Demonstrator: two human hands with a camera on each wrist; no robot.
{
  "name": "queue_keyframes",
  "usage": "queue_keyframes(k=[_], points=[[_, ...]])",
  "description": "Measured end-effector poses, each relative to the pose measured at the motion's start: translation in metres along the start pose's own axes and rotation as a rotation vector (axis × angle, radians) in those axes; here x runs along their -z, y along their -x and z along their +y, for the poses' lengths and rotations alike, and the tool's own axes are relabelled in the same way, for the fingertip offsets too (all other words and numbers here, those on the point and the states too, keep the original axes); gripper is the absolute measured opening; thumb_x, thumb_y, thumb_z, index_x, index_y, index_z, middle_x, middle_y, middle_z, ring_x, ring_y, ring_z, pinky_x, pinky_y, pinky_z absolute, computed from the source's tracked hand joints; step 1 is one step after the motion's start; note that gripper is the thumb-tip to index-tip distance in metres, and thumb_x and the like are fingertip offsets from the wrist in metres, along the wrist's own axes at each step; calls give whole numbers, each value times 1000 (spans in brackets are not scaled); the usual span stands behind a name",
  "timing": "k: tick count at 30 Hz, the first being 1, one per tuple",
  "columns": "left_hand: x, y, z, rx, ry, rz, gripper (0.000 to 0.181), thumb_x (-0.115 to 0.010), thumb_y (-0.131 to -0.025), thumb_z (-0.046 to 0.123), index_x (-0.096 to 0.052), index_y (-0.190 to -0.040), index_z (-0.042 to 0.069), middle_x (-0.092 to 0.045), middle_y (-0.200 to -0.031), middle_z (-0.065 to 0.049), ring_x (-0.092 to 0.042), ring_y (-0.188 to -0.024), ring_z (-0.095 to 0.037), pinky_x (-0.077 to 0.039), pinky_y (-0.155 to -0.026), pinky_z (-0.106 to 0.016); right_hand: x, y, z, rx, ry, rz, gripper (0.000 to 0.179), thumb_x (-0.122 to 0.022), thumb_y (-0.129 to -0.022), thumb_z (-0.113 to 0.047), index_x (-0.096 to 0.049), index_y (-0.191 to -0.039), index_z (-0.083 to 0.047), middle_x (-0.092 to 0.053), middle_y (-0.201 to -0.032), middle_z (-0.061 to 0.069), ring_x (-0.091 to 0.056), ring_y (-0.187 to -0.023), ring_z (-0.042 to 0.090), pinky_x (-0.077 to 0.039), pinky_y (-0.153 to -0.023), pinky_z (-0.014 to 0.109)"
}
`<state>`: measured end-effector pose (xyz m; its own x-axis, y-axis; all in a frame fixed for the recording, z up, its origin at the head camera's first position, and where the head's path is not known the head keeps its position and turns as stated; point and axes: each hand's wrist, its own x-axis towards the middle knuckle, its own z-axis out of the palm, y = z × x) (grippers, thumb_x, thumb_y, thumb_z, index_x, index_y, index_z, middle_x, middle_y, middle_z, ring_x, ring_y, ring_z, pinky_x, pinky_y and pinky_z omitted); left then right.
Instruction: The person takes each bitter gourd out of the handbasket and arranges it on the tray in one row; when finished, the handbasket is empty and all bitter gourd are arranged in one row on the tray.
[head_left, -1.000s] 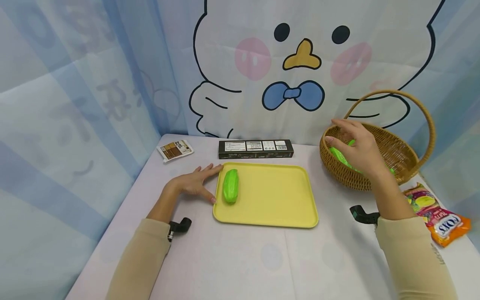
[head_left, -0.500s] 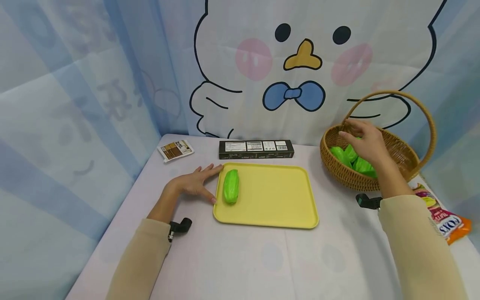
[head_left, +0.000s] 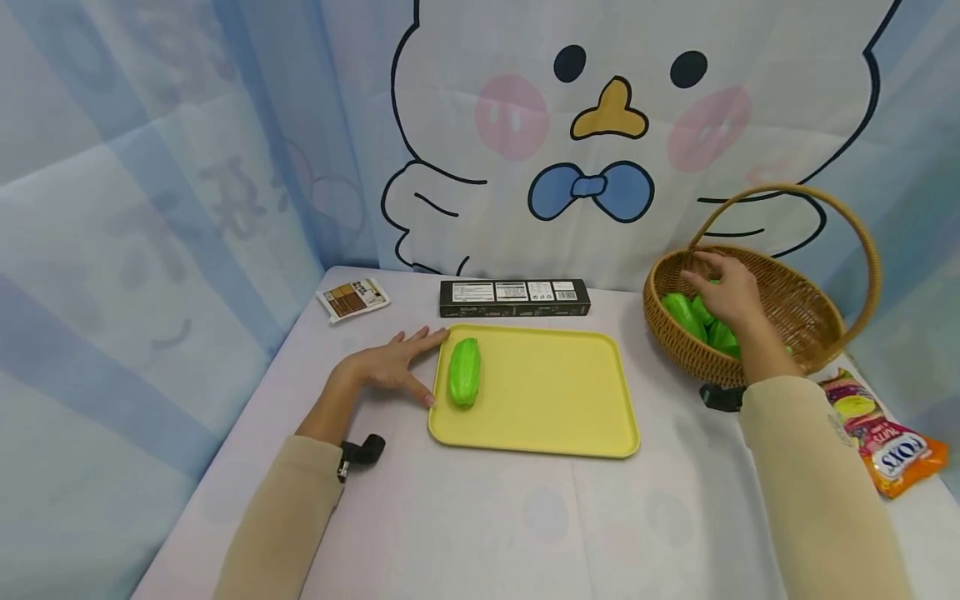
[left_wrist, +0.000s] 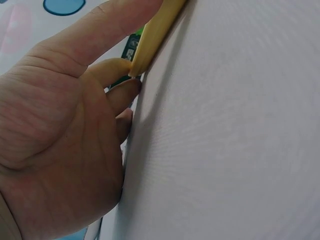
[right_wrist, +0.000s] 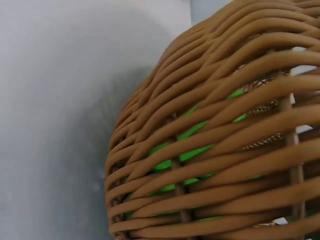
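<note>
My left hand [head_left: 393, 364] lies on the table with fingers spread. Its thumb and a fingertip touch the left edge of a yellow tray [head_left: 547, 400], also visible at the fingers in the left wrist view. A bright green, ribbed, oblong fruit or vegetable [head_left: 464, 372] lies on the tray's left side. My right hand [head_left: 729, 292] reaches into a wicker basket [head_left: 678, 354], over several similar green pieces [head_left: 684, 315]. Its thumb and fingers are slightly bent, with nothing visibly held between them. Only the basket's woven wall [right_wrist: 210, 135] shows in the right wrist view; the hand is hidden there.
A black box [head_left: 514, 298] lies behind the tray. A small brown-and-white packet [head_left: 353, 300] is at the back left. An orange and red snack bag [head_left: 888, 442] lies right of the basket, whose tall handle [head_left: 870, 250] arches above it. A printed curtain hangs behind the table.
My right hand has moved within the basket, its fingers lower now above the green pieces. The left hand, the tray and the green piece on it have stayed in place.
</note>
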<state>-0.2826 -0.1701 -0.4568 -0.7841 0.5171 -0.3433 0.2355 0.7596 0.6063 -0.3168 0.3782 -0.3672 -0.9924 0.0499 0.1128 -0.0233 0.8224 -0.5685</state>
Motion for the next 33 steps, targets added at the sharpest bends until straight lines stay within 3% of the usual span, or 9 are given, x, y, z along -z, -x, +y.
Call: queue_keyframes(k=[8, 13, 18, 24, 33], points=[[1, 3, 3, -10, 6, -4, 130, -93, -67, 58, -12, -168, 37, 4, -177, -7, 12, -160, -44, 7, -128, -66, -7, 12, -1, -42, 5, -93, 65, -52, -109, -39, -34, -162, -8, -35, -159, 36, -43, -136, 56, -47, -99, 68], [1, 4, 3, -2, 11, -2, 130, -93, -67, 57, -12, -168, 38, 5, -177, -7, 13, -160, -45, 7, -127, -67, -10, 14, 0, -50, 19, -150, 57, -55, -109, -27, -40, -158, -1, -37, -158, 36, -34, -143, 59, -38, -111, 72], [1, 4, 2, -3, 14, 0, 130, -93, -67, 57, -12, -168, 39, 5, -177, -7, 13, -160, -45, 7, -127, -67, -10, 12, 0, -77, 39, -194, 54, -58, -107, -20, -44, -156, -3, -30, -163, 35, -25, -148, 60, -28, -117, 75], [1, 4, 2, -2, 14, 0, 130, -93, -67, 58, -12, -167, 40, 5, -177, -7, 13, -160, -46, 7, -126, -70, -12, 12, -1, -110, 83, -232, 53, -60, -106, -22, -47, -156, -8, -34, -159, 38, -25, -147, 61, -30, -116, 74], [1, 3, 1, -21, 26, -2, 131, -94, -67, 56, -13, -168, 37, 5, -177, -8, 14, -160, -45, 8, -127, -67, -17, 12, -6, -27, 192, -300, 54, -64, -103, -19, -50, -154, -8, -40, -155, 39, -35, -142, 59, -36, -113, 73]])
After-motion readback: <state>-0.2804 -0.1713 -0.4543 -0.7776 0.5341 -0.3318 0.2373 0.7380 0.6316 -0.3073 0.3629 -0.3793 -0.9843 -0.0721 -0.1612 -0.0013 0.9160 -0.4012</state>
